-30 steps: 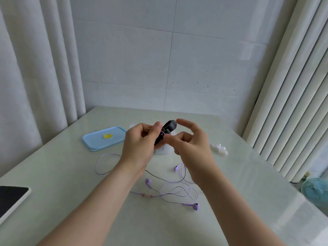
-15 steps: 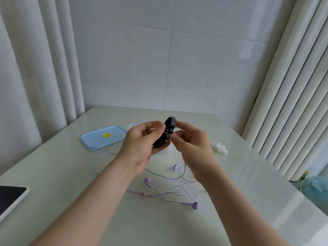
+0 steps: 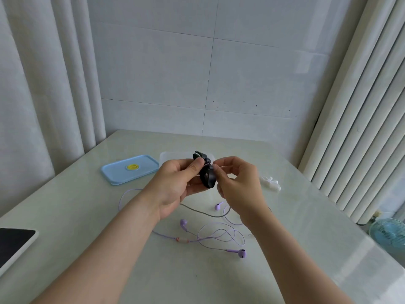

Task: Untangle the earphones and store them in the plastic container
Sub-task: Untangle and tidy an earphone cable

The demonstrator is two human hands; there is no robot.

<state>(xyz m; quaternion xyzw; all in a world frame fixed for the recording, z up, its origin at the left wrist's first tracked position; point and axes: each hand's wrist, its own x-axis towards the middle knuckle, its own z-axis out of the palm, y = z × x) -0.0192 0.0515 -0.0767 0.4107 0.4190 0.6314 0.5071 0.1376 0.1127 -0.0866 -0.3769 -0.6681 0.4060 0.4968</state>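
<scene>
My left hand (image 3: 175, 185) grips a black cable winder (image 3: 207, 175) above the table, thumb on its upper part. My right hand (image 3: 238, 185) pinches the winder's right side together with a thin pale cord. Purple earphones (image 3: 219, 236) lie tangled on the table below my hands, with buds at three spots and a loop running left. A grey cord (image 3: 201, 212) trails from under my left hand. The clear plastic container (image 3: 166, 157) stands behind my hands, mostly hidden. Its light blue lid (image 3: 129, 168) with a yellow smiley lies to the left.
A white cable winder (image 3: 270, 183) lies right of my hands. A tablet (image 3: 13, 244) sits at the table's left edge. Curtains hang on both sides, a tiled wall stands behind, and a small blue fan (image 3: 388, 232) is on the floor at the right.
The black winder has turned more upright in my left hand, and my right hand's fingers have closed onto its side. The view has shifted slightly.
</scene>
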